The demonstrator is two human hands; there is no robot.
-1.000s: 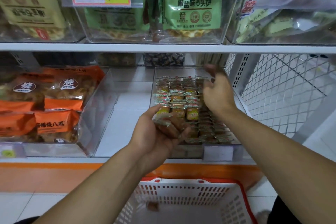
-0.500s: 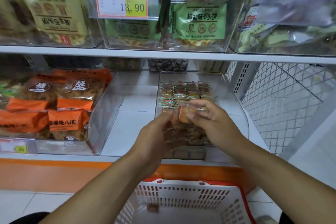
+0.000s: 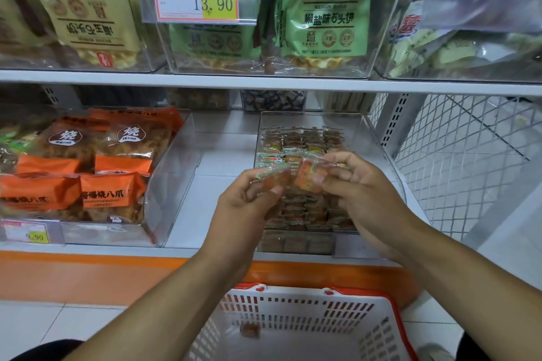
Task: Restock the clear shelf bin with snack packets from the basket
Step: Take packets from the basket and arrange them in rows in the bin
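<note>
The snack packet (image 3: 308, 177) is now between the fingertips of my right hand (image 3: 360, 193), thumb under it and the other fingers curled over its top edge. A second ago this hand was far inside the clear shelf bin (image 3: 378, 155), laying packets down at the back; it has come back toward me and took this one from the small stack (image 3: 271, 177) that my left hand (image 3: 243, 205) holds. My left fingers are bent around that stack, thumb pressing on its near side, and the two hands almost touch each other.

Just behind and below my fingers lie the rows of packets (image 3: 302, 141) already in the bin, quite tidy, with free place remaining at the far end.

For the task, I think this means one more cycle is starting: pass a packet from left to right, then put it in the row. Far under my wrists is the basket (image 3: 390, 305), and I see only one packet (image 3: 250, 330) on its bottom, so the restocking seems nearly finished. To my left fingers' side stands another bin with orange bags (image 3: 113, 193).
</note>
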